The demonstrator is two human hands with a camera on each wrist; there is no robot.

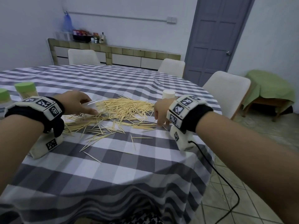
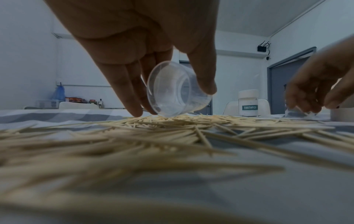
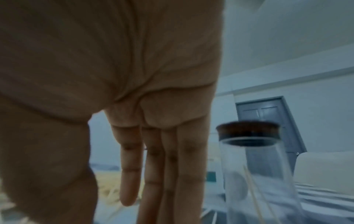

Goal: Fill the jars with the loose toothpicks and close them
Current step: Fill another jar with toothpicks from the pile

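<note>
A wide heap of loose toothpicks (image 1: pixel 124 109) lies on the checked tablecloth. My left hand (image 1: pixel 92 106) grips a clear, lidless jar (image 1: pixel 100 106) tipped on its side at the heap's left end. In the left wrist view the jar (image 2: pixel 178 91) sits between thumb and fingers, its lower edge on the toothpicks (image 2: pixel 172 125). My right hand (image 1: pixel 159 120) reaches down at the heap's right edge, fingertips on the cloth. Its fingers (image 3: pixel 162 174) hang straight and hold nothing. Beside them stands a clear jar with a dark lid (image 3: pixel 249 159) holding a few toothpicks.
A white-lidded jar labelled TOOTHPICK (image 2: pixel 248 104) stands behind the heap (image 1: pixel 168 94). Two green-lidded jars (image 1: pixel 25 89) stand at the table's left edge. Stray toothpicks (image 1: pixel 92 157) reach toward the near edge. White chairs (image 1: pixel 226 91) ring the table. A cable (image 1: pixel 218 173) hangs from my right wrist.
</note>
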